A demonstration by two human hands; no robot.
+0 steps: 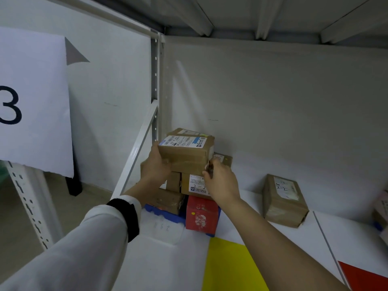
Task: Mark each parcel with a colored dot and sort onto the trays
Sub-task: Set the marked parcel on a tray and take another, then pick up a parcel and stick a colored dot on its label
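Observation:
A brown cardboard parcel (185,156) with a white shipping label on top sits at the top of a stack in the shelf's far left corner. My left hand (156,164) grips its left side and my right hand (220,179) holds its lower right corner. Under it are more brown parcels (194,184) and a red box (201,215), all standing on a blue tray (165,215). Another parcel (189,132) shows behind the held one. A single brown parcel (284,200) marked "2-2" stands alone to the right.
A yellow sheet (228,267) and a red sheet (365,278) lie on the white shelf (159,259) near me. A sheet with a "3" (31,101) hangs on the left. A shelf post (155,85) and a slanted brace (136,152) flank the stack. More parcels (381,211) sit at the right edge.

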